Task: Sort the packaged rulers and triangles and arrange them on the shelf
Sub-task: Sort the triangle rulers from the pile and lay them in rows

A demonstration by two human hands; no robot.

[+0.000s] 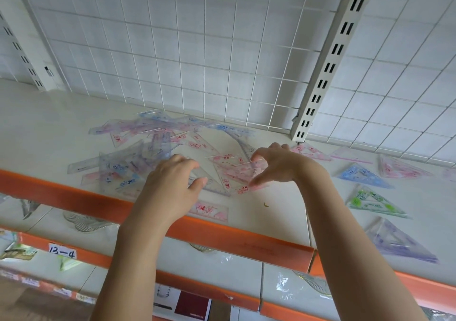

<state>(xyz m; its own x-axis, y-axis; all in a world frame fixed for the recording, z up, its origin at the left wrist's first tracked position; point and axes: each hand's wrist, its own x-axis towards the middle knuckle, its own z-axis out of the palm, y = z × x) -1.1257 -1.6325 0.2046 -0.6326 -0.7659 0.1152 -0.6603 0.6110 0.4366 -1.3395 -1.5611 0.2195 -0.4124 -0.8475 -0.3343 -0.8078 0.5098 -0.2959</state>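
A loose heap of packaged clear rulers and triangles (153, 145), printed pink and blue, lies on the white shelf (49, 128). My right hand (276, 165) pinches a pink-printed triangle pack (237, 172) between thumb and fingers at the heap's right side. My left hand (172, 185) hovers over the heap's front with fingers curled, touching the packs; whether it holds one I cannot tell. A pink ruler pack (212, 209) lies near the shelf's front edge. To the right, single triangles lie apart: pink (399, 167), blue (360, 175), green (372, 202), purple (397, 241).
An orange lip (222, 236) runs along the shelf front. A wire grid back panel (185, 49) and a slotted upright (325, 74) stand behind. Lower shelves hold more packaged goods and a label reading 13-4 (61, 250).
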